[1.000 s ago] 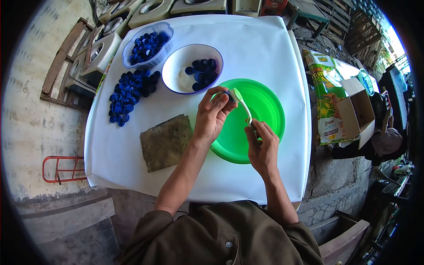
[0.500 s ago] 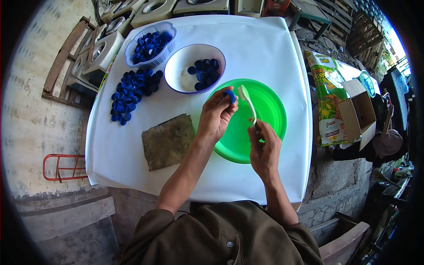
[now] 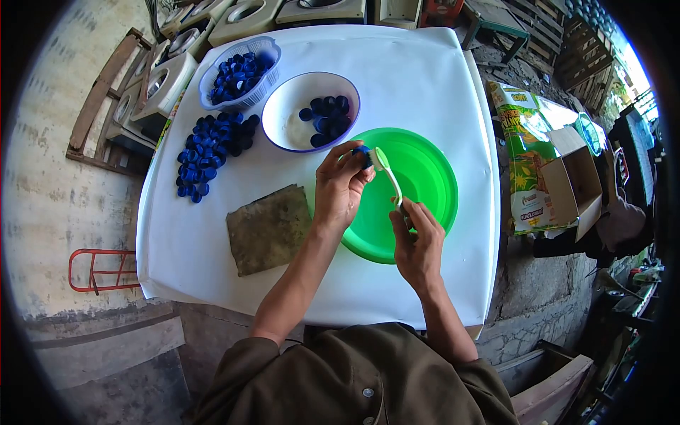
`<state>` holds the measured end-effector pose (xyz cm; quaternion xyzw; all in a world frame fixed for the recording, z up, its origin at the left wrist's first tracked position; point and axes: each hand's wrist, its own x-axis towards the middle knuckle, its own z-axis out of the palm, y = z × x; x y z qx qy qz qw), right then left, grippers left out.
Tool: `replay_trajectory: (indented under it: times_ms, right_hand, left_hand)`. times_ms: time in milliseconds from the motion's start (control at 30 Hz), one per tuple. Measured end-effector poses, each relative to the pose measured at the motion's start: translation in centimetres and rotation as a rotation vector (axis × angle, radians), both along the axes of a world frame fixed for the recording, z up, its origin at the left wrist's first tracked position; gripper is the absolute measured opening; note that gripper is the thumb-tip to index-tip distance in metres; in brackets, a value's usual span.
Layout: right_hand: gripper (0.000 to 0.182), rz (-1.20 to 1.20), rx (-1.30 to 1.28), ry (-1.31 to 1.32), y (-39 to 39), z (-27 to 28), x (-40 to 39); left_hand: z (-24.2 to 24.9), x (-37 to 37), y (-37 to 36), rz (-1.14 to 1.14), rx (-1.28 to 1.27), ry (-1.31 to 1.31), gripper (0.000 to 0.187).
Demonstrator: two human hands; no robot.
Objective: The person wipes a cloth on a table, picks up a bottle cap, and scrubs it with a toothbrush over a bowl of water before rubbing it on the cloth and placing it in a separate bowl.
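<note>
Between the fingertips of my left hand (image 3: 341, 185) is a blue bottle cap (image 3: 363, 156), held over the left part of a green basin (image 3: 431, 198). My right hand (image 3: 419, 244) grips a white and pale green toothbrush (image 3: 389, 173) by its handle. The bristles touch the cap. Behind the basin stands a white bowl (image 3: 283, 134) with several dark blue caps (image 3: 329, 117) in it. To its left lies a pile of blue caps (image 3: 205, 152) on the table, beside a light blue basket (image 3: 259, 91) of more caps.
A worn brown board (image 3: 268, 230) lies left of my left forearm on the white-covered table (image 3: 191, 255). Right of the table are an open cardboard box (image 3: 563, 188) and a person (image 3: 623, 219). A red metal frame (image 3: 103, 270) stands at the left.
My right hand has moved slightly left and brought the toothbrush bristles against the cap. The cap has turned a little in my left fingers.
</note>
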<state>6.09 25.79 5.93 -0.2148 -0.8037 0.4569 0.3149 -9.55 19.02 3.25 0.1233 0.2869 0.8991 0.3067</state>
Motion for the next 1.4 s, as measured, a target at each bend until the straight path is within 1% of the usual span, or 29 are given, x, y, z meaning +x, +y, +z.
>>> replay_trajectory:
  times_ms: [100,233,333,433,533,567,667,767,867,967,1067,1167,1267,1367,1400]
  right_hand:
    - [0.021,-0.033,-0.049,-0.004,0.3,-0.5,-0.1]
    - [0.02,-0.023,-0.052,0.004,0.1,-0.1,0.0]
    - [0.02,-0.022,-0.036,-0.005,0.1,-0.1,0.6]
    - [0.019,-0.039,-0.024,0.014,0.4,-0.4,0.3]
    - [0.019,-0.026,0.006,0.005,0.1,0.2,0.2]
    - [0.019,-0.02,0.017,-0.013,0.0,0.4,0.4]
    - [0.019,-0.024,0.005,0.006,0.2,-0.1,0.4]
    - [0.019,-0.021,0.004,-0.009,0.3,0.4,0.0]
    - [0.02,0.017,0.012,-0.012,0.0,0.4,0.2]
    - [0.02,-0.021,0.001,-0.004,0.5,-0.1,0.2]
    - [0.021,-0.028,-0.005,-0.013,0.4,0.0,0.1]
    - [0.021,0.026,0.03,-0.015,-0.2,0.4,0.3]
    - [0.021,-0.02,-0.024,0.024,0.1,-0.4,0.3]
    - [0.02,-0.029,-0.005,0.0,0.0,0.1,0.0]
    - [0.02,-0.018,-0.005,-0.004,-0.1,0.1,0.1]
  left_hand:
    - [0.0,0.6,0.0,-0.032,-0.069,0.047,0.025]
    - [0.7,0.6,0.3,0.031,-0.052,0.075,0.025]
    - [1.1,0.1,0.2,0.031,-0.029,0.068,0.024]
    - [0.5,0.5,0.4,-0.001,-0.074,0.077,0.022]
    - [0.2,0.8,0.6,0.042,-0.09,0.048,0.023]
    - [-0.4,0.3,0.5,0.038,-0.068,0.084,0.023]
    - [-0.2,0.1,0.1,0.037,-0.099,0.079,0.024]
    - [1.1,1.2,0.6,0.021,-0.169,0.068,0.025]
    - [1.0,0.9,0.4,0.012,-0.135,0.071,0.023]
    - [-0.2,0.3,0.1,-0.026,-0.029,0.08,0.019]
    - [-0.1,0.6,0.4,-0.045,-0.01,0.093,0.016]
    - [0.1,0.3,0.3,-0.017,-0.035,0.078,0.021]
    - [-0.5,0.1,0.1,-0.038,0.015,0.027,0.023]
    - [-0.5,0.6,0.4,-0.054,0.024,0.041,0.024]
    - [-0.1,0.7,0.4,-0.024,0.019,0.014,0.023]
